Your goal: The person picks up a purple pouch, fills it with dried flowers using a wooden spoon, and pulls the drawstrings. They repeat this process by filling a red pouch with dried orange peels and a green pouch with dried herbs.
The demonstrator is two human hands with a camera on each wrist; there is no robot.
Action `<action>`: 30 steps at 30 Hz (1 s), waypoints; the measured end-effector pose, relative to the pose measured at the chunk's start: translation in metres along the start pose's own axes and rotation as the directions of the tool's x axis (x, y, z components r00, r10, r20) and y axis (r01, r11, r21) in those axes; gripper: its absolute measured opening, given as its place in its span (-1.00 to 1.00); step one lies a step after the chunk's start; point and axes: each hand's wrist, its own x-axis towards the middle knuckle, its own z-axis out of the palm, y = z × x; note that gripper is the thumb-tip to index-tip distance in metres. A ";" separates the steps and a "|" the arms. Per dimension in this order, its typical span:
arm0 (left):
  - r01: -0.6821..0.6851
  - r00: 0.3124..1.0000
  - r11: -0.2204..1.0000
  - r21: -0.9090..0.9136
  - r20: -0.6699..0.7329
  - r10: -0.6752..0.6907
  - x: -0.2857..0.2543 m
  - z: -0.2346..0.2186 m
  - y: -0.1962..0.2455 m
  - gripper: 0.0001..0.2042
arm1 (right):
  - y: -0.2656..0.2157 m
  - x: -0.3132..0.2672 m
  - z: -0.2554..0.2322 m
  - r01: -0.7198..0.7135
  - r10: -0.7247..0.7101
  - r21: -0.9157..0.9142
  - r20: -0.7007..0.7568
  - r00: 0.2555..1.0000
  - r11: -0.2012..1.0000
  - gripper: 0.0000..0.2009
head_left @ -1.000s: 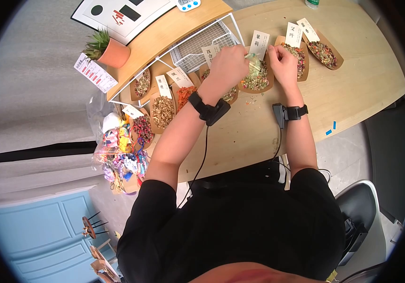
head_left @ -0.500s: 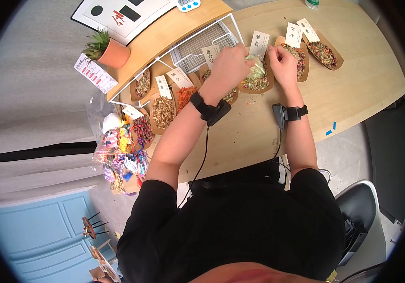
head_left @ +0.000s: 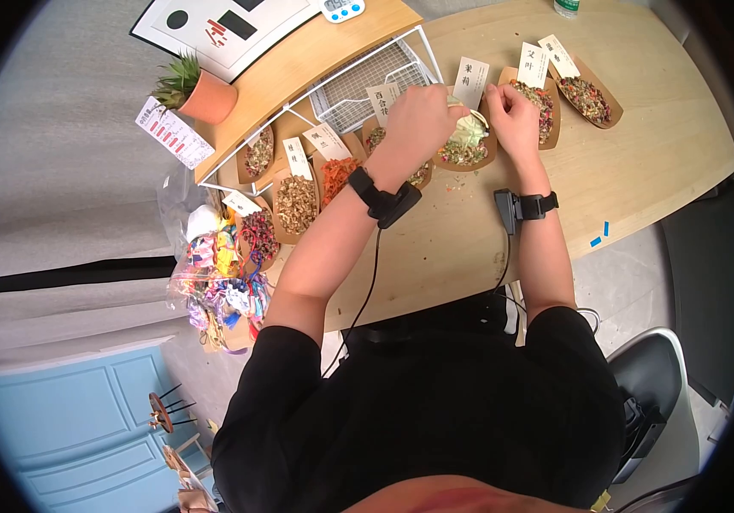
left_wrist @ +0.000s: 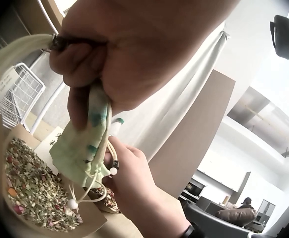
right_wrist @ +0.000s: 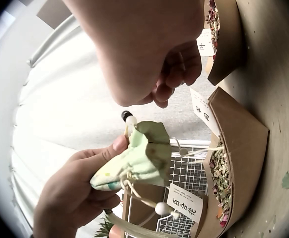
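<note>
My left hand [head_left: 422, 120] grips a pale green drawstring pouch [head_left: 469, 132] with blue-green marks, fingers curled round its upper part. Pale cords [left_wrist: 87, 191] with white beads dangle from the pouch, and a pale curved band [left_wrist: 15, 57] runs from the same hand. Below lies a boat-shaped paper tray [right_wrist: 246, 134] of mixed dried herbs [left_wrist: 38, 191]. My right hand [head_left: 514, 120] hovers just right of the pouch with curled fingers, apart from it in the right wrist view. I cannot tell whether anything is between those fingertips.
More labelled paper trays flank this one, including orange petals [head_left: 337, 175] and brown pieces [head_left: 296, 205]. Behind stand a white wire basket [head_left: 367, 81] and a wooden shelf [head_left: 333, 51] with a potted plant [head_left: 209, 97]. Colourful tassels [head_left: 222, 274] lie at the table's left.
My left hand has turned the pouch, which now faces more toward the right hand, with a cord loop showing at its edge. The right hand has stayed in place.
</note>
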 end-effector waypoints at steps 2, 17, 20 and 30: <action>-0.036 0.999 0.999 0.006 -0.011 0.036 0.001 0.004 -0.004 -0.66 | -0.001 0.000 0.000 -0.002 0.002 0.002 0.000 1.000 1.000 -0.70; -0.031 0.999 0.996 0.079 -0.022 0.033 0.002 0.007 -0.003 -0.74 | 0.003 0.001 0.001 -0.002 0.002 0.009 0.004 1.000 1.000 -0.69; -0.050 0.998 0.997 0.063 -0.037 0.052 0.004 0.013 -0.009 -0.71 | 0.003 0.001 0.001 -0.004 0.004 0.015 0.002 1.000 1.000 -0.70; -0.056 0.996 0.998 0.040 -0.072 0.059 0.001 0.008 -0.003 -0.66 | 0.002 0.000 0.001 -0.007 0.007 -0.001 0.000 1.000 1.000 -0.70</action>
